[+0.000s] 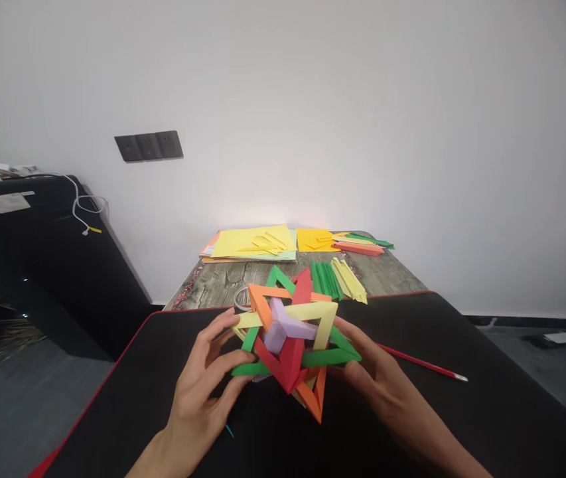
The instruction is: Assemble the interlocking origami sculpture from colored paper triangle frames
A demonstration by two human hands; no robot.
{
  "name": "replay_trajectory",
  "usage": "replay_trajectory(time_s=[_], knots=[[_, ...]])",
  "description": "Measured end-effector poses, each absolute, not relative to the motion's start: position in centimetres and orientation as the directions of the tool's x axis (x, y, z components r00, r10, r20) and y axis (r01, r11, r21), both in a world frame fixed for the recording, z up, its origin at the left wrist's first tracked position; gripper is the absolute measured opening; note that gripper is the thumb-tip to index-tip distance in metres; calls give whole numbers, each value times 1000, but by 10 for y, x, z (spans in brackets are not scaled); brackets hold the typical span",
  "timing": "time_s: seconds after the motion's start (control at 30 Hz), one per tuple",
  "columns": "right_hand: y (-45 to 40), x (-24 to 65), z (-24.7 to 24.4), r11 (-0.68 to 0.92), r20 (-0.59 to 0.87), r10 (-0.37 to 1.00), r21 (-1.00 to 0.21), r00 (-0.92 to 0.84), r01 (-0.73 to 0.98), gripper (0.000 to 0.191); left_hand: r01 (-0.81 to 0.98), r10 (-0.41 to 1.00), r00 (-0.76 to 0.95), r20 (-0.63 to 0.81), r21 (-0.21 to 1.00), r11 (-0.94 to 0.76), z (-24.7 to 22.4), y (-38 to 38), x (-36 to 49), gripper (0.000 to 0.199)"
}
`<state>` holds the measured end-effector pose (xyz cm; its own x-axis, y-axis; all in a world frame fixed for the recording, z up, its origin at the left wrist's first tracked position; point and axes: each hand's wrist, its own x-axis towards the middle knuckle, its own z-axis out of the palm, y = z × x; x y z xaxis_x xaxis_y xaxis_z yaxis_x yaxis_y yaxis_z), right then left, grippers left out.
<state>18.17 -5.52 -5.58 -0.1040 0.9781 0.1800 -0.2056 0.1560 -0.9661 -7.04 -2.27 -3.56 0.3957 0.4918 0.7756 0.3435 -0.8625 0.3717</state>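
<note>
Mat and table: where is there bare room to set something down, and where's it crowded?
Bare: the black mat between its left edge and the left hand, and right of the red pencil; the table right of the yellow strips. Crowded: the mat's middle, where the right hand helps hold the paper star, and the table's far side, under paper sheets.

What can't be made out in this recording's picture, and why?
Head view:
Far side of the paper star: hidden by its front strips.
Some fingertips of the right hand: behind the star.
Left end of the red stick: covered by that hand.
Blue sliver: too small to identify.
</note>
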Motion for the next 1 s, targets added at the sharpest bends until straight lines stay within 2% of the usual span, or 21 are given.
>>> replay_trajectory(time_s=[0.1,0.3,0.5,0.63,0.8,1.0], knots=[[-53,177,-60,169,188,980,-956,-61,-239,58,316,480,392,785,376,-871,-41,-21,-69,34],[-56,173,-60,33,90,987,-927,-136,-374,46,305,444,397,803,341,-889,-37,-21,-64,37],[-53,173,-64,11,103,983,-864,-155,-504,39,304,413,423,807,303,-903,-30,-21,-58,37],[-50,173,-68,-3,109,980,-829,-168,-559,40,295,414,417,809,310,-904,-25,-22,-57,26],[-49,174,-71,-6,100,982,-827,-159,-562,41,416,498,389,775,335,-845,-8,-24,-55,22],[-51,173,-71,56,130,986,-857,-109,-512,50,463,480,447,755,265,-846,6,-31,-45,19]])
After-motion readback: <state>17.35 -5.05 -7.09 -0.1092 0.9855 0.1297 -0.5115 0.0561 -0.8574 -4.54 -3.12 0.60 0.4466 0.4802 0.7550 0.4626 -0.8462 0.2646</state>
